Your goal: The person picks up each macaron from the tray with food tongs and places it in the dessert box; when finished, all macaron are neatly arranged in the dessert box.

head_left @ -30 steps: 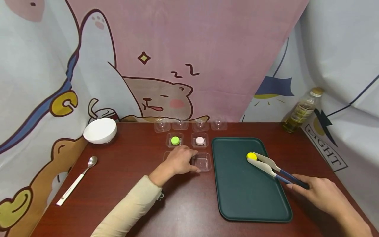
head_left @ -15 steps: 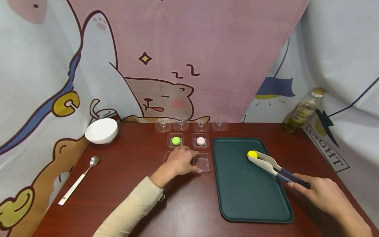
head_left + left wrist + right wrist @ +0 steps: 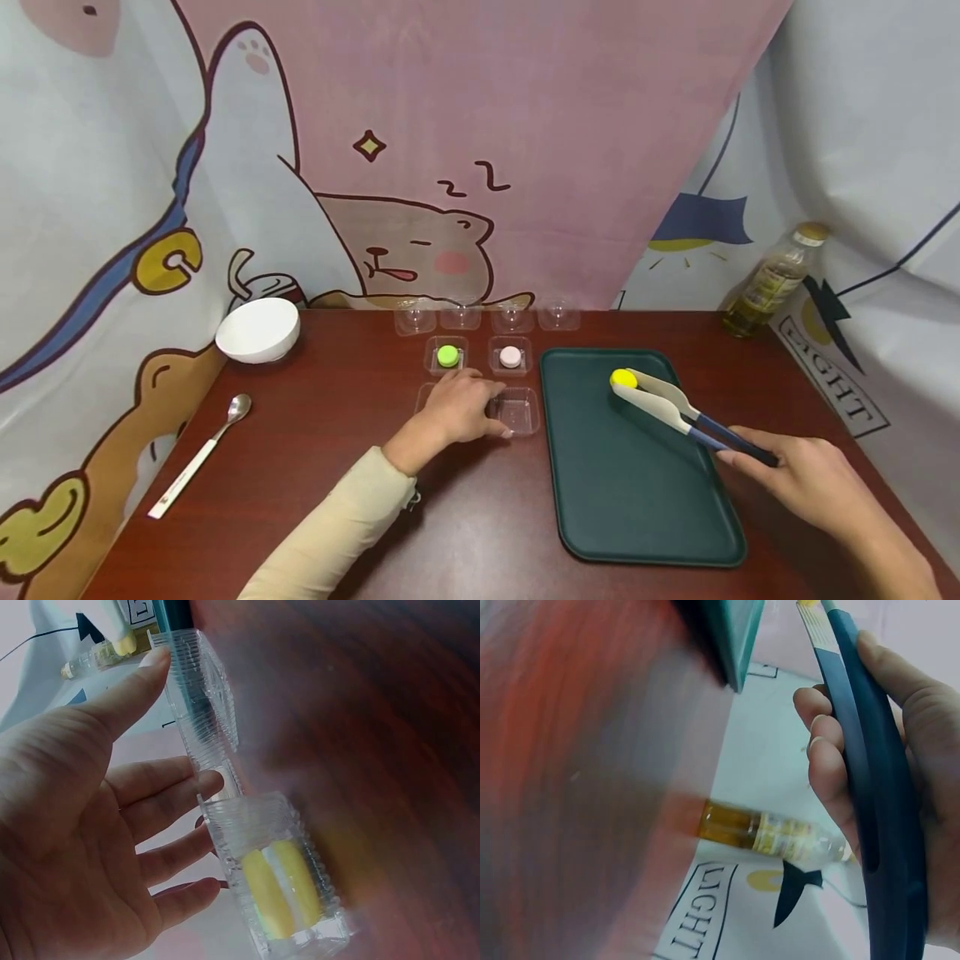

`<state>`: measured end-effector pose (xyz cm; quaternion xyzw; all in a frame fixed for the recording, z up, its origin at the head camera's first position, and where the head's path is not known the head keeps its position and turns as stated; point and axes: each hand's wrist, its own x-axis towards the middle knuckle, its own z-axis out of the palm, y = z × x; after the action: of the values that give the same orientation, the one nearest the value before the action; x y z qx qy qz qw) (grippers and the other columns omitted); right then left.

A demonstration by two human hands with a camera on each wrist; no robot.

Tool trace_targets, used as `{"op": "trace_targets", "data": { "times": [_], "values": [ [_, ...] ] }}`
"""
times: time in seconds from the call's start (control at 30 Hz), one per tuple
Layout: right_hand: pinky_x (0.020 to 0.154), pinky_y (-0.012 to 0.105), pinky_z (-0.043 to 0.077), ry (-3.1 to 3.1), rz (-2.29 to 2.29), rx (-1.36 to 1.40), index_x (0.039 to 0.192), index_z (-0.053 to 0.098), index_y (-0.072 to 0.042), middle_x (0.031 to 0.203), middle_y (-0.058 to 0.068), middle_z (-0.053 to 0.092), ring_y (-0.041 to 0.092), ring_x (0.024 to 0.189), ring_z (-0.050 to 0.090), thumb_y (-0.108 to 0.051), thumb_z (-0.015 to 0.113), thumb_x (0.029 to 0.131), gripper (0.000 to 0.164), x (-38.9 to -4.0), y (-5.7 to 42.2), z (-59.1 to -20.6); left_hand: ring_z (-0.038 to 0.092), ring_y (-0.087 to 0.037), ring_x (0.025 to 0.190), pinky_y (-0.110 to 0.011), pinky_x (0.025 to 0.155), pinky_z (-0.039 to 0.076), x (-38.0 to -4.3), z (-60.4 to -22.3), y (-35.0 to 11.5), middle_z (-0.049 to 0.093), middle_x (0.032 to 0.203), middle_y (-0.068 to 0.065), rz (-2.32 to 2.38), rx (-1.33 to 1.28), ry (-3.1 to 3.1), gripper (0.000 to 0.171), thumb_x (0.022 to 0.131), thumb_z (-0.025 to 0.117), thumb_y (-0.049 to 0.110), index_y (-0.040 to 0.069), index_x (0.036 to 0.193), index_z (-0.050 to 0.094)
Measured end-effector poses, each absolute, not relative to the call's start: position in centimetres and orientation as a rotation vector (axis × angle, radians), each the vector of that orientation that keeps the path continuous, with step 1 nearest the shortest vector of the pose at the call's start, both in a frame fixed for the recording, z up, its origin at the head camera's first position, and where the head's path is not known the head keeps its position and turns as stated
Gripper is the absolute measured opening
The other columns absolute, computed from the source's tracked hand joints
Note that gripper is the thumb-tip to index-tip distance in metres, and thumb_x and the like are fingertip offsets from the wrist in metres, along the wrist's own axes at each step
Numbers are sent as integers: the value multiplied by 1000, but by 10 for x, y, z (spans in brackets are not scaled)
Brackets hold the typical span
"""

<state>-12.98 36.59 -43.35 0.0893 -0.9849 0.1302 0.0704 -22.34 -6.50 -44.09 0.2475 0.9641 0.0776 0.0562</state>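
Note:
My right hand (image 3: 813,483) grips tongs (image 3: 660,408) with blue handles and pale tips. Between the tips is a yellow macaron (image 3: 623,380), over the dark green tray (image 3: 637,500). In the right wrist view, fingers and thumb wrap the dark handles. My left hand (image 3: 461,407) spans a clear plastic box (image 3: 517,410), thumb at its front rim and forefinger at its back. Nothing lies in that box. Beside it, mostly under the hand in the head view, another clear box (image 3: 247,825) contains a yellow macaron (image 3: 281,889).
Behind the left hand, one clear box holds a green macaron (image 3: 447,356) and another a pale pink macaron (image 3: 510,357). Several clear lids (image 3: 512,317) line the back edge. A white bowl (image 3: 258,331) and spoon (image 3: 202,454) are left; an oil bottle (image 3: 776,279) stands back right.
The tongs have moved left and back, raising the yellow macaron off the tray; its shadow now shows below. My left hand keeps its place at the box.

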Motion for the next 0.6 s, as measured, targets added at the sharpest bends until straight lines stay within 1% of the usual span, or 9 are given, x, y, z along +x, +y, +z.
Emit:
{"op": "trace_targets", "data": {
  "times": [0.03, 0.07, 0.13, 0.3, 0.43, 0.6],
  "values": [
    [51, 24, 29, -2945, 383, 285, 118, 76, -12, 63, -13, 58, 0, 55, 37, -44, 76, 89, 43, -130, 364, -432, 51, -26, 138, -49, 119, 35, -224, -440, -65, 67, 137, 6, 234, 754, 2928, 73, 80, 79, 59, 22, 141, 62],
    [51, 24, 29, -2933, 379, 301, 118, 76, -12, 62, -14, 56, -1, 55, 35, -43, 76, 89, 42, -130, 361, -431, 51, -26, 138, -49, 120, 34, -224, -439, -64, 67, 137, 5, 234, 755, 2928, 73, 80, 79, 58, 22, 141, 62],
    [50, 23, 27, -2917, 379, 326, 119, 76, -13, 57, -15, 46, -1, 54, 33, -42, 76, 89, 42, -132, 357, -428, 51, -27, 138, -50, 120, 33, -225, -438, -64, 67, 137, 5, 230, 756, 2927, 72, 81, 79, 58, 22, 141, 62],
    [47, 22, 24, -2898, 381, 366, 120, 76, -11, 53, -15, 33, -1, 50, 27, -40, 77, 89, 43, -137, 348, -423, 51, -26, 138, -49, 120, 33, -224, -438, -63, 67, 137, 5, 241, 738, 2920, 72, 81, 79, 57, 22, 141, 62],
    [46, 21, 24, -2887, 386, 394, 121, 75, -12, 53, -15, 29, -1, 48, 23, -38, 79, 88, 42, -140, 342, -422, 51, -26, 138, -48, 120, 34, -223, -439, -64, 67, 138, 5, 257, 729, 2923, 73, 80, 79, 57, 21, 141, 62],
    [46, 21, 25, -2907, 403, 414, 121, 75, -13, 54, -15, 31, -2, 47, 25, -39, 78, 88, 42, -141, 333, -420, 50, -26, 139, -48, 120, 34, -223, -441, -64, 67, 138, 5, 244, 731, 2922, 73, 80, 79, 57, 22, 141, 61]
  ]
}}
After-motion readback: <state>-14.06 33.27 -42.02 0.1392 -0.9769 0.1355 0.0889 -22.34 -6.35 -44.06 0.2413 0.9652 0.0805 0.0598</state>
